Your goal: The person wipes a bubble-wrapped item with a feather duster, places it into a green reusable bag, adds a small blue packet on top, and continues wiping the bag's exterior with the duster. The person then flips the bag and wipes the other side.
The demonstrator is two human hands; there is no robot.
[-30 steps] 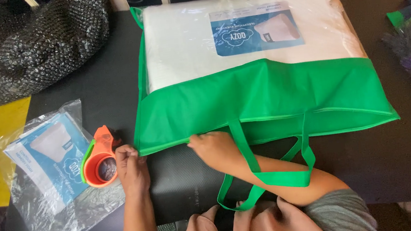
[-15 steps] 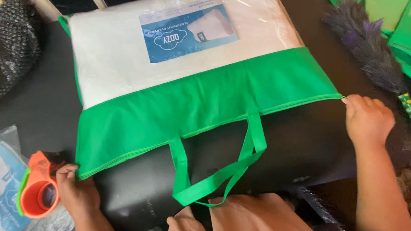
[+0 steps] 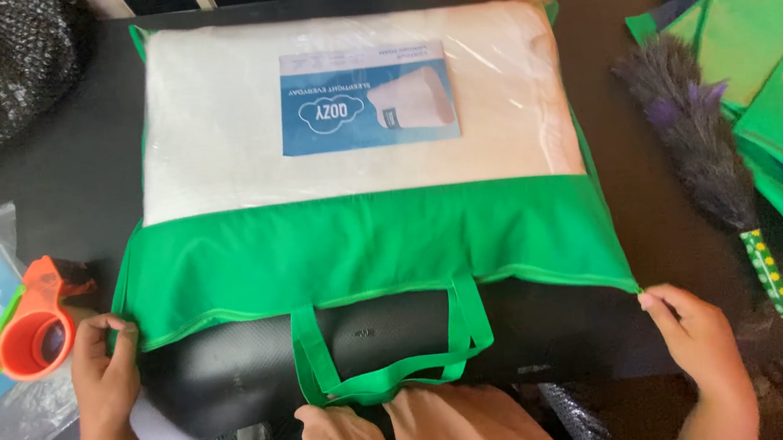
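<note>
Green bag (image 3: pixel 366 251), white pillow (image 3: pixel 210 123), blue label (image 3: pixel 365 98), orange tape dispenser (image 3: pixel 33 326), purple duster (image 3: pixel 689 124), black table (image 3: pixel 72 184)

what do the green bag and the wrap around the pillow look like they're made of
Green bag: looks like non-woven fabric, matte, with soft folds and stitched hems; both hands pinch its corners. Pillow wrap: clear plastic film, glossy, showing glare streaks and wrinkles over the white pillow.

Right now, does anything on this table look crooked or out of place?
Nothing is spilled or damaged. The white pillow sticks halfway out of the green bag. The left hand and right hand pinch the bag's two open corners, and its hem sits fairly level.
</note>
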